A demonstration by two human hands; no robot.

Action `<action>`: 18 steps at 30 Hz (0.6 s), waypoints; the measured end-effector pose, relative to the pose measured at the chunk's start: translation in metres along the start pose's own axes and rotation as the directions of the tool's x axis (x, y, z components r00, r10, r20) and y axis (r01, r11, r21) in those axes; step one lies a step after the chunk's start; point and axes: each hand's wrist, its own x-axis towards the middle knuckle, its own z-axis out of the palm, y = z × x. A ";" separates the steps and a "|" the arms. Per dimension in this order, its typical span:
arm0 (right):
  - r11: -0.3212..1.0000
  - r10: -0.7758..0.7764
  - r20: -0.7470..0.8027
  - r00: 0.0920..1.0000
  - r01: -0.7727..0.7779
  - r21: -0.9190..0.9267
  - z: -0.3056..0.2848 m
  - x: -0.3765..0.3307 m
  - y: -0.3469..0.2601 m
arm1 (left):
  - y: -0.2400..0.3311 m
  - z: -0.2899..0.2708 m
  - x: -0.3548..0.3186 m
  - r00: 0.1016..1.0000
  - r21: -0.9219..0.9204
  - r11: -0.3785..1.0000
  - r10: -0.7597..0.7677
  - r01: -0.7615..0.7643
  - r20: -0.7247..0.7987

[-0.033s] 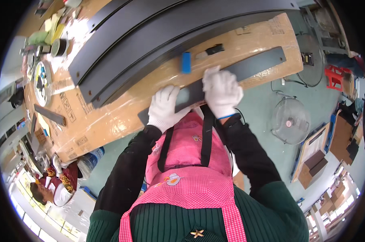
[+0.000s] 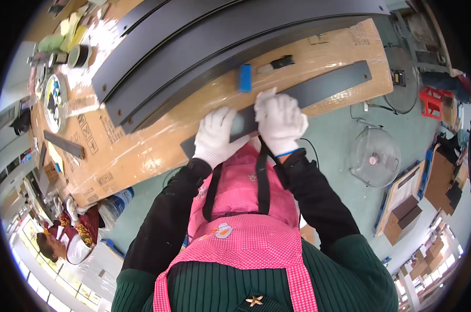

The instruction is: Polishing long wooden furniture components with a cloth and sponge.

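Note:
A long dark grey flat strip (image 2: pixel 329 85) lies slantwise along the near edge of the cardboard-covered table, with a hole near its right end. My left hand (image 2: pixel 214 136), in a white glove, holds the strip near its left end, fingers over the top and thumb along the near side. Closed and pressed down on the strip, my right hand (image 2: pixel 281 119) is gloved too; a whitish bit shows at its fingers, too unclear to name. Just beyond lie a blue block (image 2: pixel 245 78) and a small black-and-pale tool (image 2: pixel 277 63).
Large dark grey panels (image 2: pixel 194 57) cover the far side of the table (image 2: pixel 136 161). At the left are a round tray (image 2: pixel 62 104) of small pieces and a short dark bar (image 2: pixel 64 144). A floor fan (image 2: pixel 373 156) stands right; another person (image 2: pixel 74 239) works lower left.
My right hand has slid a little left along the strip, closer to my left hand. The left hand keeps its hold; the whole view has shifted slightly.

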 end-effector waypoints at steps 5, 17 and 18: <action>1.000 -0.027 0.539 0.842 0.030 0.002 -0.047 0.031 -0.052 | -0.047 -0.042 -0.042 1.000 -0.026 1.000 0.005 -0.005 0.009; 0.981 -0.164 0.460 0.873 0.095 0.170 0.023 -0.052 -0.166 | -0.123 -0.043 -0.110 0.997 0.171 0.985 -0.037 0.024 0.075; 0.928 -0.250 0.160 0.955 0.189 0.322 0.021 -0.059 -0.191 | -0.125 -0.043 -0.110 0.995 0.178 0.984 -0.041 0.025 0.087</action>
